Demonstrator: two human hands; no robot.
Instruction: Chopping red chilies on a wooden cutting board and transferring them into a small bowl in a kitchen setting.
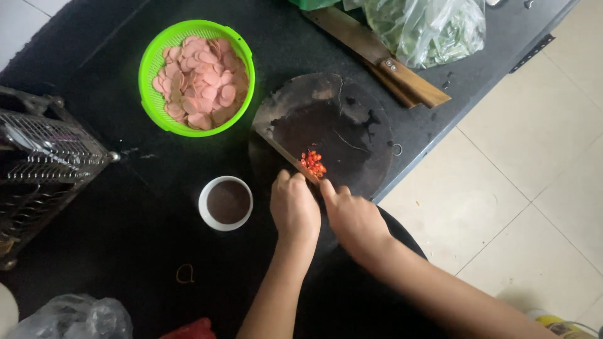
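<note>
On the round, dark, worn wooden chopping board (339,135), near the black worktop (125,238) edge, lies one small heap of chopped red chilli (313,163). The left hand (294,208) is curled closed around a broad steel cleaver (279,145); the right hand (353,216) has its fingers (328,187) narrowed beside the heap. One green perforated plastic basket of pink sausage slices (197,76) and one white round cup (226,203) stand leftward with open room between.

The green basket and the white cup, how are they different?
The green basket is much wider than the white cup. The basket has holes in its wall; the cup's wall is solid. The basket holds a heap of pink slices; the cup shows only a dark brown inside. The cup sits nearer the left hand than the basket does. Both are round, open on top and stand on the dark counter.
</note>
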